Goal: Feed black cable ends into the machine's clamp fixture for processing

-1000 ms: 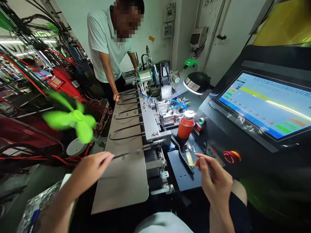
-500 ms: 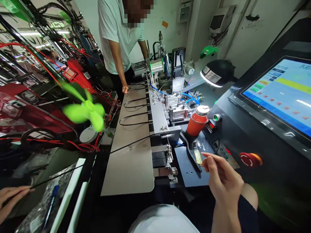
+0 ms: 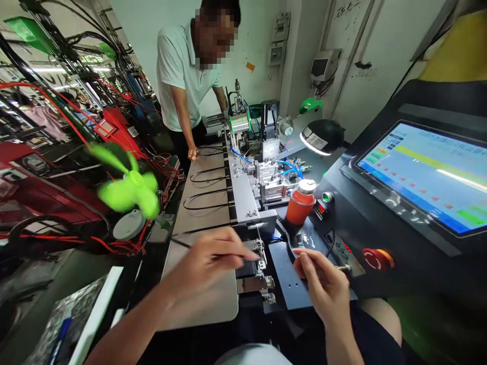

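My left hand (image 3: pixel 215 256) is over the near end of the metal plate (image 3: pixel 205 306), fingers closed on a thin black cable (image 3: pixel 179 242), somewhat smeared by motion. Its fingertips reach toward the small metal clamps (image 3: pixel 261 248) at the plate's right edge. To the right, my right hand (image 3: pixel 323 284) is pinched above the dark base plate (image 3: pixel 283 276); what is between its fingertips I cannot make out. Beside those fingers lies a dark curved handle (image 3: pixel 283 230), partly hidden. An orange-red bottle (image 3: pixel 300 205) with a metallic top stands just behind. Several looped black cables (image 3: pixel 205 199) lie farther along the metal plate.
A co-worker (image 3: pixel 186 81) leans at the far end, a hand on the plate. On the right are a touchscreen (image 3: pixel 426 172), a red emergency-stop button (image 3: pixel 378 258) and a lamp (image 3: pixel 323 136). A green fan (image 3: pixel 133 190) is at left, above a bagged pile (image 3: pixel 72 319).
My left hand has swung from the far lower left to the clamps, bringing the black cable. My right hand stays pinched near the dark handle. The view has shifted slightly.
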{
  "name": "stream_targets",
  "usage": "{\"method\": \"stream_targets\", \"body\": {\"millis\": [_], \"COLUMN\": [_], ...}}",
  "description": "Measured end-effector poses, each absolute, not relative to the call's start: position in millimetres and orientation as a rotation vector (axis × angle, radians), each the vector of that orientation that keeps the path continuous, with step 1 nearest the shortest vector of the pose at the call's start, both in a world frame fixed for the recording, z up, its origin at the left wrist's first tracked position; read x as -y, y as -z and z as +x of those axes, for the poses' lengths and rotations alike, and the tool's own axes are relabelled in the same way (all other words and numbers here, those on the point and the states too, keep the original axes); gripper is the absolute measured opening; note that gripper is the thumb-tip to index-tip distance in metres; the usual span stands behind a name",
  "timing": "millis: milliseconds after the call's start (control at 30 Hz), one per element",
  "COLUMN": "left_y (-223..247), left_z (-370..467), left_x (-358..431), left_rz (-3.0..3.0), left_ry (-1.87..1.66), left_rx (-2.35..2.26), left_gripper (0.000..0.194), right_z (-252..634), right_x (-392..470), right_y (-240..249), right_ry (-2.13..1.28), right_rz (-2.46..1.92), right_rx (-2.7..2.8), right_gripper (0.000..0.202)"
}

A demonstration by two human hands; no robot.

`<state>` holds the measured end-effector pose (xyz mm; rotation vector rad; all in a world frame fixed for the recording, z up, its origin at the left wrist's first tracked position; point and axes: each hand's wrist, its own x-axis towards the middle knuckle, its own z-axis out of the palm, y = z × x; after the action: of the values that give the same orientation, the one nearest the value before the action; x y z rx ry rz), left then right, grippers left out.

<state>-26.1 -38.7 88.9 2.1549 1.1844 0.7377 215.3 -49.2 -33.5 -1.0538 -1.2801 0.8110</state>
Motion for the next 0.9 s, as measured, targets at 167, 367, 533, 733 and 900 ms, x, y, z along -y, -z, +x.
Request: {"method": "stream_targets", "body": {"millis": [167, 367, 533, 733, 900], "left_y": [-45.2, -21.8, -22.0, -33.5, -29.8], "left_z": [23.0, 19.0, 17.6, 15.2, 28.0], "left_x": [8.3, 9.3, 12.2, 13.5, 25.1], "left_rz": [2.026, 1.992, 2.063, 2.071, 1.786], "left_ry": [-0.642, -0.620, -0.609, -0.605, -0.734], "left_rx": [-1.134, -1.268, -1.316, -1.242, -1.287], "left_gripper": [0.032, 0.021, 0.018, 0.021, 0.027], "right_z": [204.6, 186.1, 179.0, 184.7, 163.6], "right_x": [43.7, 35.4, 32.8, 35.9, 40.3], "right_y": [30.6, 32.9, 35.3, 33.1, 40.1], "right_ry": [-0.983, -1.045, -1.034, -0.893, -0.465], "right_rz": [-1.008, -1.032, -1.015, -0.929, -0.914], "right_rx": [1.282, 1.349, 1.383, 1.499, 1.322], "right_gripper": [0.020, 0.021, 0.024, 0.020, 0.011]}}
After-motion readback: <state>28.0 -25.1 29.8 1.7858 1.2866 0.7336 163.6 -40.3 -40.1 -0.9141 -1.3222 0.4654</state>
